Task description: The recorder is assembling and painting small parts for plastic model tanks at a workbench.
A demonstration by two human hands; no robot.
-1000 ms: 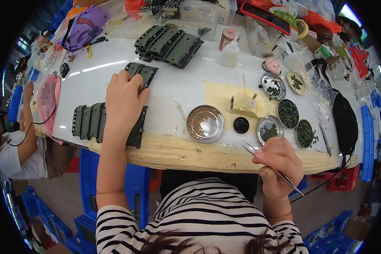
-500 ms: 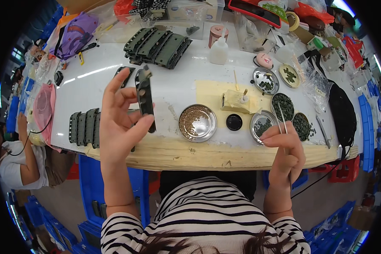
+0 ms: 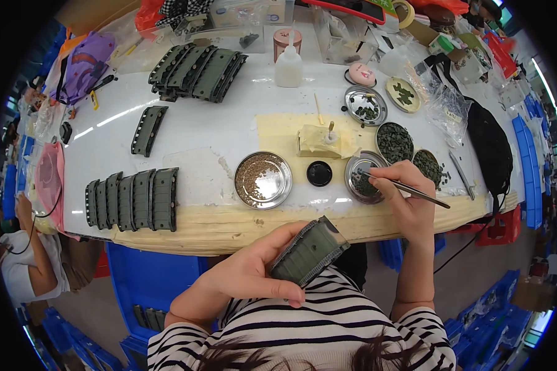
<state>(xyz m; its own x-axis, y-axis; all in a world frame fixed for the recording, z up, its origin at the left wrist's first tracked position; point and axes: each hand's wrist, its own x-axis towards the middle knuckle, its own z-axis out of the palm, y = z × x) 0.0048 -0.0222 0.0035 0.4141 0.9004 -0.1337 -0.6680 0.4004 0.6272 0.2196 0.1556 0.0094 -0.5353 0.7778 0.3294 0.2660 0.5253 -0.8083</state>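
Near my body, below the table's front edge, my left hand (image 3: pixel 254 266) holds a curved dark-green panel (image 3: pixel 310 252) with ridges, its broad face turned up. My right hand (image 3: pixel 408 195) grips a pair of tweezers (image 3: pixel 422 194), whose tips point into a round metal tin (image 3: pixel 355 194) of small dark-green pieces. Whether the tips pinch a piece is too small to tell. Left of that tin are a small black round dish (image 3: pixel 319 174) and a metal tin (image 3: pixel 239 185) with tiny brown bits. Behind it stand further tins of green pieces, such as the fuller one (image 3: pixel 395 142).
A row of similar panels (image 3: pixel 133 201) lies at the left, with a single panel (image 3: pixel 147 131) behind it and a stack (image 3: pixel 198 71) farther back. A white squeeze bottle (image 3: pixel 289 68) stands at the back. Spare tweezers (image 3: pixel 462 175) lie at the right; another person sits far left.
My left hand has brought the panel down from above the table toward my body and turned its face up. My right hand has lowered the tweezers into the tin. The head view has shifted.
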